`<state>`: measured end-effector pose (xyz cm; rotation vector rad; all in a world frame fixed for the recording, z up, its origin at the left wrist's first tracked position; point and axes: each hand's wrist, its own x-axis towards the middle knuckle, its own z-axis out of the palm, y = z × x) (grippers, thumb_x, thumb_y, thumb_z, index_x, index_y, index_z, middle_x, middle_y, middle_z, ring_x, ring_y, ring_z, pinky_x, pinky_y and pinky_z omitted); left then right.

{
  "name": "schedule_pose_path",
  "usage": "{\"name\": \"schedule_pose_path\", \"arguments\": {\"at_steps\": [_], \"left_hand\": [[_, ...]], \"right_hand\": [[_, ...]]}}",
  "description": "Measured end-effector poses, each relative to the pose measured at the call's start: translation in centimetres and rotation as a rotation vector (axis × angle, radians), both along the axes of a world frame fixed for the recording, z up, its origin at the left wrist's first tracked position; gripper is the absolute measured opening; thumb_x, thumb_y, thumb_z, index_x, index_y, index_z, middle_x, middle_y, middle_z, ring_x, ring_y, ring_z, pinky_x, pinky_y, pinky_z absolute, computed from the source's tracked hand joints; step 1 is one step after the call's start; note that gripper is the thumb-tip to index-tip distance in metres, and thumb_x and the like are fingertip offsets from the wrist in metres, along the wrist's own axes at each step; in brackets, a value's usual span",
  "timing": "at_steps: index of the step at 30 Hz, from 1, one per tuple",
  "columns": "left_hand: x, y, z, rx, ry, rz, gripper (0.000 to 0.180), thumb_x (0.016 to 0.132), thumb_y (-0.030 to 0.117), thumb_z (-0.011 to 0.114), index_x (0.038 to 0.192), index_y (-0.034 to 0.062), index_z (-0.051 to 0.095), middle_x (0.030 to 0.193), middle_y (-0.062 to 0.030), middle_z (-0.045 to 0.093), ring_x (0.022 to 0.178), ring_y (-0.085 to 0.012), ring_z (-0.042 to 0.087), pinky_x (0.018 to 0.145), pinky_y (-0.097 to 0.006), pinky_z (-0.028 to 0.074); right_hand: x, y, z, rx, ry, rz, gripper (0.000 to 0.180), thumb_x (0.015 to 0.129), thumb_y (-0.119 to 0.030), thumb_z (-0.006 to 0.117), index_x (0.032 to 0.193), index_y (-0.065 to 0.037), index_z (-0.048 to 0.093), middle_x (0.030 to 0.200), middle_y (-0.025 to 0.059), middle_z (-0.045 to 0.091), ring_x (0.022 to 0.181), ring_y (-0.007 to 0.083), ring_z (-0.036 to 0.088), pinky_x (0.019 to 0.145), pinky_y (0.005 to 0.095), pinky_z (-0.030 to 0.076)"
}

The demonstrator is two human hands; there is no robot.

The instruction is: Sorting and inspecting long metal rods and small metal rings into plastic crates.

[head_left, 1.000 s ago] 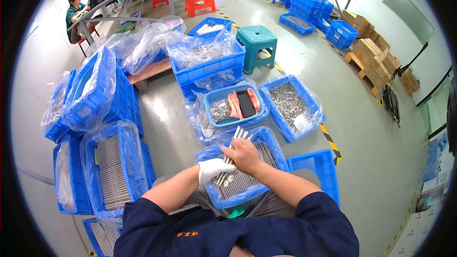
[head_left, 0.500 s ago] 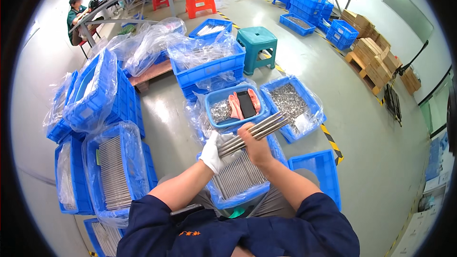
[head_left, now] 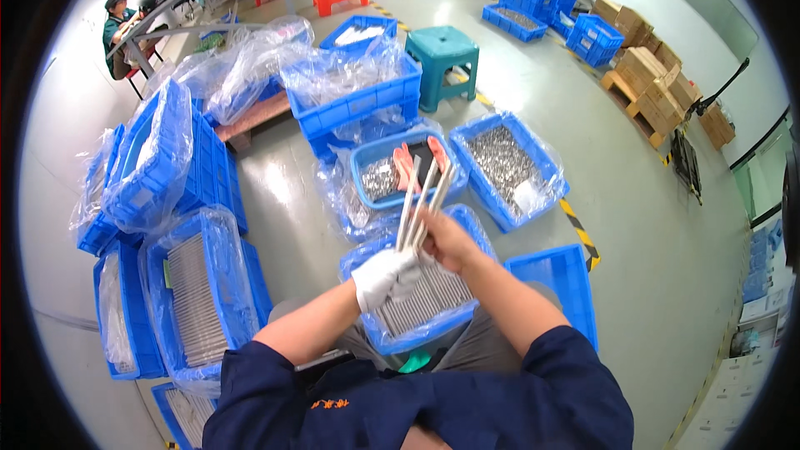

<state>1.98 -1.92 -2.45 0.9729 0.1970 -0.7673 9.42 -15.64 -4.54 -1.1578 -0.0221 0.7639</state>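
Observation:
My left hand [head_left: 387, 277], in a white glove, is closed around the lower ends of several metal rods [head_left: 408, 215]. The rods point away from me and fan apart toward their far ends. My bare right hand [head_left: 447, 240] is closed on the same bunch from the right side. Below both hands, a blue crate [head_left: 385, 342] lined with clear plastic holds a row of similar rods [head_left: 433, 293]. Just beyond stands a blue basin [head_left: 360, 168] with small metal parts [head_left: 380, 179], pink gloves [head_left: 405, 168] and a black phone, partly covered by the rods.
A crate of small metal parts [head_left: 503, 158] stands right of the basin, and a blue crate [head_left: 546, 271] near my right knee. Rod-filled crates [head_left: 197, 300] and stacked crates [head_left: 167, 162] line the left. A green stool [head_left: 444, 50] stands ahead. A person [head_left: 118, 29] sits far left.
The rods have swung from slanting right to pointing away from me, and their far ends have spread apart. My right hand has shifted slightly nearer the left. The view has moved a little.

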Motion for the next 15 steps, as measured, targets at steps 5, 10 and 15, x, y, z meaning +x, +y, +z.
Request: {"name": "schedule_pose_path", "arguments": {"at_steps": [5, 10, 15], "left_hand": [[1.1, 2.3, 0.6, 0.375, -0.197, 0.156, 0.044, 0.084, 0.041, 0.042, 0.098, 0.0007, 0.051, 0.052, 0.0023, 0.041, 0.038, -0.0063, 0.035, 0.035, -0.02, 0.027], [1.0, 3.5, 0.6, 0.377, -0.244, 0.19, 0.029, 0.08, 0.032, 0.051, 0.087, 0.0037, 0.055, 0.06, -0.0019, 0.052, 0.041, -0.0057, 0.037, 0.037, -0.019, 0.027], [0.7, 3.2, 1.3, 0.303, -0.204, 0.202, 0.018, 0.075, 0.018, 0.058, 0.085, 0.0033, 0.055, 0.069, -0.0054, 0.057, 0.042, -0.0047, 0.036, 0.038, -0.018, 0.026]], "right_hand": [[2.4, -2.1, 0.0, 0.044, 0.145, -0.127, 0.023, 0.082, -0.016, 0.048, 0.104, -0.008, 0.044, 0.07, -0.0006, 0.043, 0.057, 0.007, 0.042, 0.044, 0.0199, 0.034], [1.1, -1.4, 0.0, -0.469, -0.499, 0.294, 0.034, 0.077, -0.001, 0.041, 0.111, -0.004, 0.048, 0.092, 0.01, 0.055, 0.078, 0.0145, 0.054, 0.064, 0.0286, 0.046], [3.4, -3.4, 0.8, -0.428, -0.498, -0.087, 0.032, 0.077, -0.001, 0.042, 0.108, -0.004, 0.05, 0.075, 0.0081, 0.058, 0.06, 0.0131, 0.056, 0.056, 0.0257, 0.046]]}}
